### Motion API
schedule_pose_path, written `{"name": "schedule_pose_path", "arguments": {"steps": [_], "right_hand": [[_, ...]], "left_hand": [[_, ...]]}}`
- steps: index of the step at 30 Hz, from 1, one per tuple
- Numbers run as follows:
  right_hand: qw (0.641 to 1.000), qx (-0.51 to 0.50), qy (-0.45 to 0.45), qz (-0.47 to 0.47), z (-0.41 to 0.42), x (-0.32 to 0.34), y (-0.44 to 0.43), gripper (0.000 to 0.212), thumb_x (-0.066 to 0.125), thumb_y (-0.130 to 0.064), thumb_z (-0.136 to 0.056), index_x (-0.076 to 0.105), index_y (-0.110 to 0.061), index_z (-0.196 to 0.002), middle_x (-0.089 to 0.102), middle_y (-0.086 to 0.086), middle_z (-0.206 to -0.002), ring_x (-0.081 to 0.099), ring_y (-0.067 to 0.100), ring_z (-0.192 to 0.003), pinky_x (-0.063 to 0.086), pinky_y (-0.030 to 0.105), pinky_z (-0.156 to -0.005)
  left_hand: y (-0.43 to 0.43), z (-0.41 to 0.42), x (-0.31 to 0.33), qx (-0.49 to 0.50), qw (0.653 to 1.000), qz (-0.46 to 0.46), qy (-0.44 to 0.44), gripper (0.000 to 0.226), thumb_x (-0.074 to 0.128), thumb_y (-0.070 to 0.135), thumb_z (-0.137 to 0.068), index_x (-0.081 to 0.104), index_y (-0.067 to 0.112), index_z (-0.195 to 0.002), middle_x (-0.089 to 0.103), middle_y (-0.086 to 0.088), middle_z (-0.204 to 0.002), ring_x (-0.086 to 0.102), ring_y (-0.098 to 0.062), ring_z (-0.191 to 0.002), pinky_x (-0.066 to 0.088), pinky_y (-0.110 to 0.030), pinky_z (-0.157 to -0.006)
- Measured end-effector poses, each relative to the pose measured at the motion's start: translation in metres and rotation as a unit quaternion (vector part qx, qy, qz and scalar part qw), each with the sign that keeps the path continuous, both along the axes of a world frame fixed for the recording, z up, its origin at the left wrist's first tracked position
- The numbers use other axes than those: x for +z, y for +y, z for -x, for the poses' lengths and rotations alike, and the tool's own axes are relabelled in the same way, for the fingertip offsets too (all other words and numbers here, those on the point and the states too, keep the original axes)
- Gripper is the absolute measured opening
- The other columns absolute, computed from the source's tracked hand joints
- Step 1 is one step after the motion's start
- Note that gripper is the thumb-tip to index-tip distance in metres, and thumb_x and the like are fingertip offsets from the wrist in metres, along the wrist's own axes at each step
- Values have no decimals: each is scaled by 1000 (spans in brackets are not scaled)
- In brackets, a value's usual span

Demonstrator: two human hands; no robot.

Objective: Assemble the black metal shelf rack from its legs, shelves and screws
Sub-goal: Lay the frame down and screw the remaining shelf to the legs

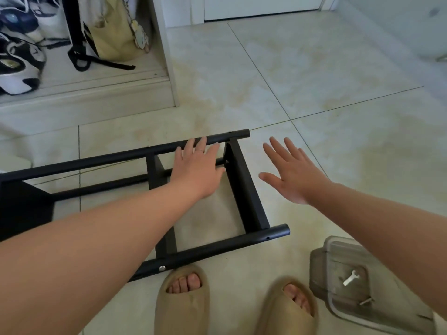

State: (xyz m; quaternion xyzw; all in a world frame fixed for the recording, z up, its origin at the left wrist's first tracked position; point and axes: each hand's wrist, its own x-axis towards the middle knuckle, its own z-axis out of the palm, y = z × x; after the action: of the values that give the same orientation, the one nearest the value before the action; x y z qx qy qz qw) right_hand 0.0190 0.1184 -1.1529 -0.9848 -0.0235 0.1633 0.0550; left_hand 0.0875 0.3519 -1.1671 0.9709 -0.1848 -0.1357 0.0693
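On the tile floor (326, 68), head view: the black shelf rack (252, 213) lies on its side just ahead of the person's feet, with its long axis running left out of frame.

- The far leg (108, 157) and near leg (217, 247) are round tubes, roughly parallel. A third leg (101, 186) shows between them.
- Two flat shelves bridge the legs: the end shelf (238, 170) near the right tube ends, and the second shelf (154, 170) further left. A larger dark panel (21, 206) sits at the left edge, cut off by the frame.
- A silver screw head (162, 268) sits on the near leg at the second shelf's joint.

Hands:
- Left hand (197, 170): flat, fingers straight and close together, fingertips lying across the far leg between the two shelves. It isn't wrapped round the leg.
- Right hand (294, 172): wide, fingers spread, palm down, just right of the end shelf. It is clear of the rack and holds nothing.

Lower right: a clear plastic container (321, 262) sits partly under the right forearm, with a small wrench (351, 278) and one loose screw (366, 301) inside.

Bottom centre: two tan slippers. The left slipper (182, 308) has its toe just beside the near leg, and the right slipper (285, 313) is near the container.

Upper left: a raised step with black-and-white shoes (19, 66) and a beige bag (116, 27).
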Motion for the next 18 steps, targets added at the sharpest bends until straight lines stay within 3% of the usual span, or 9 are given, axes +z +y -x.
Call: {"name": "schedule_pose_path", "arguments": {"steps": [6, 11, 13, 18], "right_hand": [[998, -44, 34, 35, 87, 19, -49, 77, 22, -66, -99, -11, -32, -160, -21, -13, -166, -20, 19, -154, -2, 42, -126], [994, -87, 59, 12, 153, 10, -82, 74, 27, -61, -102, -9, -34, -160, -15, -13, -167, -14, 15, -155, 1, 39, -126], [991, -113, 74, -15, 175, 2, -92, 71, 31, -56, -104, -3, -33, -161, -6, -11, -169, -5, 14, -156, 7, 38, -125], [975, -182, 100, -75, 222, -27, -110, 55, 41, -37, -106, 28, -25, -157, 38, -3, -157, 37, 20, -142, 38, 37, -110]], "left_hand": [[-60, 61, 14, -129, 991, 44, -18, 60, 37, 49, -102, 21, 29, -156, 9, -3, -167, 2, -28, -153, 9, -47, -122], [-104, 114, 6, -254, 963, 90, -8, 57, 41, 46, -101, 28, 25, -153, 12, -5, -167, 3, -27, -152, 5, -43, -121], [-119, 133, -1, -304, 948, 89, 13, 55, 42, 44, -101, 32, 23, -151, 13, -6, -166, 4, -28, -152, 7, -41, -121], [-144, 165, -25, -416, 905, 54, 65, 53, 51, 41, -98, 40, 22, -146, 15, -6, -165, 8, -27, -152, 17, -43, -120]]}}
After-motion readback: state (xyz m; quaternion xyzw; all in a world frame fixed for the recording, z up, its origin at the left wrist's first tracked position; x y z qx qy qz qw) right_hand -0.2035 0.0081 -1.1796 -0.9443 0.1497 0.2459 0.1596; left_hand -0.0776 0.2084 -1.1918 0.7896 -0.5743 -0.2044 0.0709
